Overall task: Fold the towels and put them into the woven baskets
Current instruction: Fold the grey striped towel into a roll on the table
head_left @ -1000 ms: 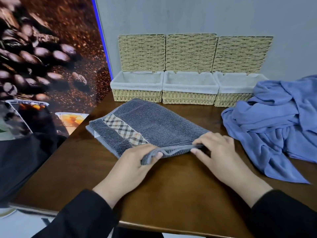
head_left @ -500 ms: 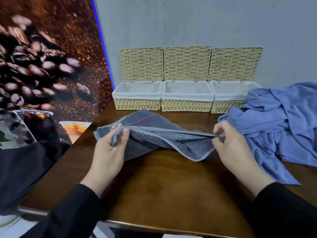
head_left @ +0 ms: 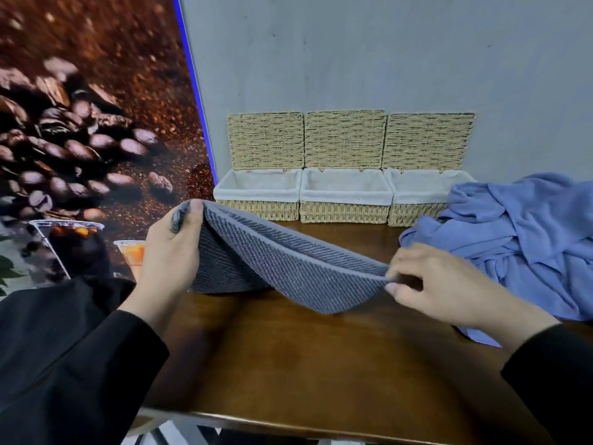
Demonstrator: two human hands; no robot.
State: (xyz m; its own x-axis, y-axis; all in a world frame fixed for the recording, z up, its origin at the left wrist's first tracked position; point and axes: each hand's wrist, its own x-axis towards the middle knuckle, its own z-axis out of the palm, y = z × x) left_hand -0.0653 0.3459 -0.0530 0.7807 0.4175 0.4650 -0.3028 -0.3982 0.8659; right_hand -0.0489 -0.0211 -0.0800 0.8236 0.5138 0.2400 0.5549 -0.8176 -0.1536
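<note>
A dark grey ribbed towel (head_left: 288, 268) hangs folded between my two hands above the brown table (head_left: 321, 358). My left hand (head_left: 171, 252) grips its upper left corner, raised high. My right hand (head_left: 439, 284) pinches the lower right corner, closer to the tabletop. Three woven baskets stand in a row against the wall: the left basket (head_left: 256, 195), the middle basket (head_left: 345, 197) and the right basket (head_left: 417, 200). Each has a white cloth liner and a lid propped upright behind it. A crumpled light blue towel (head_left: 519, 239) lies at the right.
A grey wall (head_left: 353, 59) rises behind the baskets. On the left stands a large panel printed with coffee beans (head_left: 80, 139). The table's front edge (head_left: 288, 425) runs close below my sleeves.
Both hands lifted the near edge of the grey towel off the table and carried it up and away from me. The left hand rose well higher. The checked band is no longer visible.
</note>
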